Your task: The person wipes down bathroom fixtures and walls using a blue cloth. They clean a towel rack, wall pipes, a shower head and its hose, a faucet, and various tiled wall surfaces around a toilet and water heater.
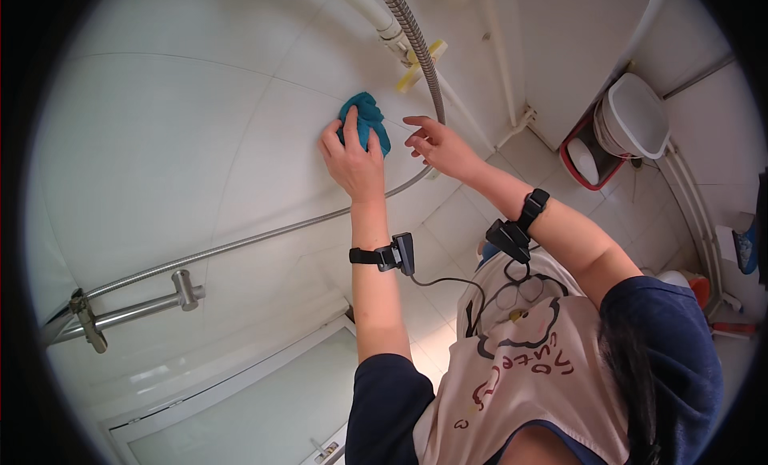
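Note:
My left hand (355, 162) presses a crumpled teal cloth (364, 121) against the white tiled wall (162, 135), its fingers spread over the fabric. Part of the cloth is hidden under the palm. To the right, my right hand (437, 145) is raised with loosely bent fingers and holds nothing. It is beside the flexible metal shower hose (423, 54), which passes behind that hand and curves down behind my left wrist; I cannot tell whether they touch. A yellow valve handle (421, 66) on a white pipe is just above the cloth.
A chrome shower rail (138, 309) with a bracket projects at lower left, above a white-framed door (240, 399). Stacked basins (639, 114) sit over a red-rimmed bin (576, 171) at right. White pipes (510, 69) run down the corner to the tiled floor (459, 219).

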A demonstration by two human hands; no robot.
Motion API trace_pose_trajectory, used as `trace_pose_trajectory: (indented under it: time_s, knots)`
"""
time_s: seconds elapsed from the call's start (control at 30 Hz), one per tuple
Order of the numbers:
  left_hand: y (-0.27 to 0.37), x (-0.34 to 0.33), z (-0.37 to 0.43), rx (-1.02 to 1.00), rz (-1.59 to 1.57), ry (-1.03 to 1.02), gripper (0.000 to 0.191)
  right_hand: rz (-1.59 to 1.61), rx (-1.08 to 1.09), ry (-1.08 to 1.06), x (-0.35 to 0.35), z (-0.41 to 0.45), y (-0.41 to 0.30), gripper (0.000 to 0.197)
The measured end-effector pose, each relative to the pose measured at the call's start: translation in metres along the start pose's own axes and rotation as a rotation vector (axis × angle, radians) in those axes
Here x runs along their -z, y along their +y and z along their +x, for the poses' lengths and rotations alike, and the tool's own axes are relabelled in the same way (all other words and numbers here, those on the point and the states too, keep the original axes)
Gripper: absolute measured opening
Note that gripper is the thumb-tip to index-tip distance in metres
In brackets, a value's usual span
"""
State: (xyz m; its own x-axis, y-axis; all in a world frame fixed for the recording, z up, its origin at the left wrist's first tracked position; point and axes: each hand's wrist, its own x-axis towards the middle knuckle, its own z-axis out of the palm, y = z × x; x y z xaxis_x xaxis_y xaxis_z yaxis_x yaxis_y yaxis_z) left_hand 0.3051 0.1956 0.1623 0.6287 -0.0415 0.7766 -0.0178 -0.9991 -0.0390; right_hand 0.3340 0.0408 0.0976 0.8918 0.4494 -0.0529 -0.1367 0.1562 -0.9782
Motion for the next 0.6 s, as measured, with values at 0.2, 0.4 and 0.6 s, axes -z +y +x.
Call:
trace_pose_trajectory:
  time_s: [0.2, 0.4, 0.6]
  knots:
    - [0.007, -0.022, -0.004, 0.089, -0.020, 0.088, 0.031, -0.052, 0.049, 0.133, -0.029, 0.036, -0.018, 0.045]
    - [0.011, -0.045, -0.031, 0.130, -0.039, -0.020, 0.026, -0.193, -0.009, 0.287, -0.031, 0.056, 0.026, 0.044]
    - [0.010, -0.051, -0.068, 0.180, -0.025, -0.287, 0.024, -0.322, -0.214, 0.160, -0.021, 0.042, 0.062, 0.045]
